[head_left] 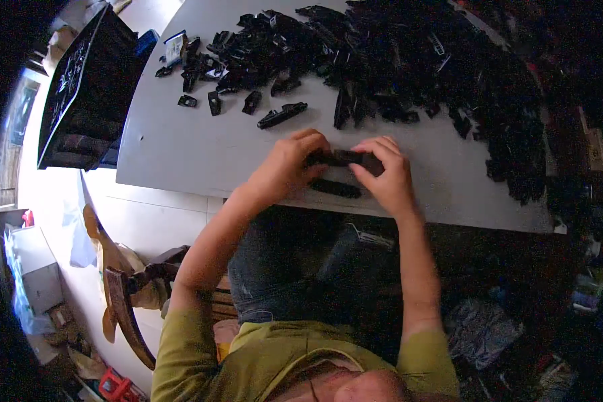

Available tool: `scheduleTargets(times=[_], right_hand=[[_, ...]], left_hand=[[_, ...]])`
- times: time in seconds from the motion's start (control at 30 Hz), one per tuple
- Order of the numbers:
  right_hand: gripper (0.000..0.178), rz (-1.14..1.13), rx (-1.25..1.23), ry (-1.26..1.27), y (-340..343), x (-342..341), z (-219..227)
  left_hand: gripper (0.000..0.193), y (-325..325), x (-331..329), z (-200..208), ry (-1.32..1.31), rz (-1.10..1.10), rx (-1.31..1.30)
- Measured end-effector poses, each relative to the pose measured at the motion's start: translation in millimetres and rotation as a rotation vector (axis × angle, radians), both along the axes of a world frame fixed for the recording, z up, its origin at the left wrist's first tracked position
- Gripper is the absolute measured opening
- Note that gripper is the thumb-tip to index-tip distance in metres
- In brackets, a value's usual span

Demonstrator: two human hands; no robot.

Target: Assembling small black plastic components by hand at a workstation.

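Both my hands hold one dark, elongated plastic part (344,158) just above the near side of the table. My left hand (293,159) is closed round its left end, and my right hand (384,163) pinches its right end between thumb and fingers. Blur and my fingers hide its exact shape. Below it, close to the table edge, lies a second long black part (337,188). Beyond my hands another elongated black part (283,115) rests alone on the grey table (201,147).
A large heap of black plastic parts (382,60) covers the table's far and right side. Several small black pieces (214,103) lie at its left. A black crate (90,94) stands left of the table. A wooden chair (130,315) and a white box (37,258) are lower left.
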State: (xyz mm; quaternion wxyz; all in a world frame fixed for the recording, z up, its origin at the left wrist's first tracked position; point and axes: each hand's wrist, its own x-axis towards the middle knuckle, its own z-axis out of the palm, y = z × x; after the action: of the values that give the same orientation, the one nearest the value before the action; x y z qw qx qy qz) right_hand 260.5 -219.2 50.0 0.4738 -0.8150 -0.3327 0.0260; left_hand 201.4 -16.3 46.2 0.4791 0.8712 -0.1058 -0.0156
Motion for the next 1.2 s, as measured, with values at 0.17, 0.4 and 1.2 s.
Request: scheduleTargets(times=[0.17, 0.4, 1.2], right_hand=[[0.024, 0.048, -0.217, -0.102, -14.1, 2.1, 10.5], [0.023, 0.088, -0.22, -0.2, -7.9, 5.0, 7.5], [0.028, -0.39, 0.009, -0.006, -12.5, 5.1, -12.8]], left_hand=[[0.022, 6.3, 1.8, -9.3, -0.064, -0.003, -0.077], [0.023, 0.6, 7.1, -17.3, -0.19, -0.11, -0.136], [0.025, 8.5, 7.3, -6.6, -0.557, 0.195, 0.42]])
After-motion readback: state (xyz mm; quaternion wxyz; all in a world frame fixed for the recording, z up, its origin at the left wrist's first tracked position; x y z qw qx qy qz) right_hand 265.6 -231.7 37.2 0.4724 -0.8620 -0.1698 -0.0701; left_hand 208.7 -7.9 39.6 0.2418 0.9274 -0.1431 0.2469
